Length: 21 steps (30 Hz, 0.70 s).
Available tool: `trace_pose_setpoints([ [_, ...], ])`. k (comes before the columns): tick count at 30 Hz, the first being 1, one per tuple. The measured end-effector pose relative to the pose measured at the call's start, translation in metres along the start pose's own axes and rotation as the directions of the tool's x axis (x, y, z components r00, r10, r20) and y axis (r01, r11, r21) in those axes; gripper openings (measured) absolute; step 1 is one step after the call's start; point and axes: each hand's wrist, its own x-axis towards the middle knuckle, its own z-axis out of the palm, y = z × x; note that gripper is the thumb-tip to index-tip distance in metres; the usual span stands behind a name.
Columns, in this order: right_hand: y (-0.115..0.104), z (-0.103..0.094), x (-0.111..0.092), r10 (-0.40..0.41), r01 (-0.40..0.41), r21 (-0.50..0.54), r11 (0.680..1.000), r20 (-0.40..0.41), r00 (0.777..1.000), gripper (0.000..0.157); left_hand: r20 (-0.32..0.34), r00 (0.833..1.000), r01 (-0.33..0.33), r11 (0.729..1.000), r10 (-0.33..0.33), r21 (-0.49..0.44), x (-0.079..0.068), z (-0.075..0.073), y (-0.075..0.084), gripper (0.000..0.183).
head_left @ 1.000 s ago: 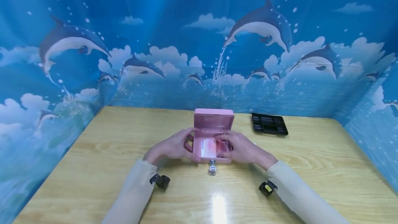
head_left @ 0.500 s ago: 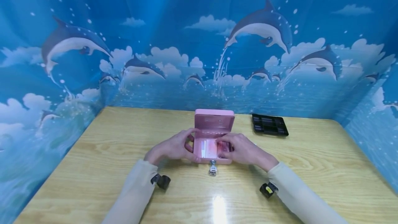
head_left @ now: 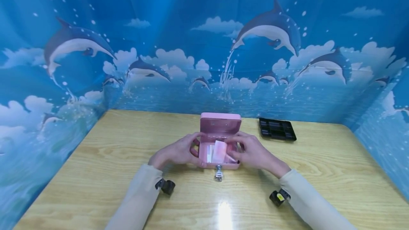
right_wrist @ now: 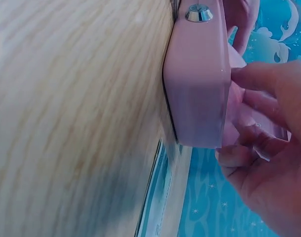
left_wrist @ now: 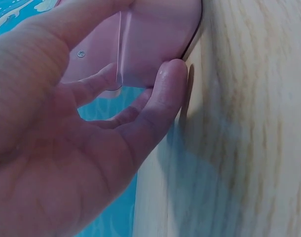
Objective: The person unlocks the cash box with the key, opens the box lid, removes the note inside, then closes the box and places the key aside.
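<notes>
A pink metal cash box (head_left: 220, 116) stands on the wooden table with its lid raised. My left hand (head_left: 181, 149) holds the box's left end, thumb near the front corner and fingers toward the back; in the left wrist view a fingertip (left_wrist: 171, 74) presses its side wall. Inside lies pinkish, banknote-like paper, and one sheet (head_left: 219, 151) tilts up. With thumb and fingers curled over the right side of the opening, my right hand (head_left: 252, 151) pinches pink paper (right_wrist: 233, 101); its fingers partly hide it. Keys (head_left: 218, 174) hang from the front lock.
A black compartment tray (head_left: 277, 129) lies at the back right of the table (head_left: 127, 127). Flat on the table beside the box's right end is a blue-white strip (right_wrist: 158, 190). A dolphin-printed backdrop (head_left: 204, 45) rises behind the table's back edge.
The right hand has shifted slightly right and the pink sheet inside the box has come up at a tilt. My left hand keeps its place on the box.
</notes>
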Motion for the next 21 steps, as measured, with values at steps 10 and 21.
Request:
trace_pose_setpoints([
  [10, -0.0018, 0.0018, -0.0064, -0.046, 0.041, 0.109, 0.993, 0.044, 0.998, 0.057, 0.022, 0.999, -0.036, 0.999, 0.037, -0.031, -0.0007, -0.0021, -0.0003, 0.104],
  [21, -0.0019, -0.0001, -0.0069, -0.036, 0.069, 0.235, 0.970, -0.141, 0.989, 0.049, 0.004, 1.000, -0.017, 1.000, 0.017, 0.007, -0.0026, -0.0003, 0.0004, 0.102],
])
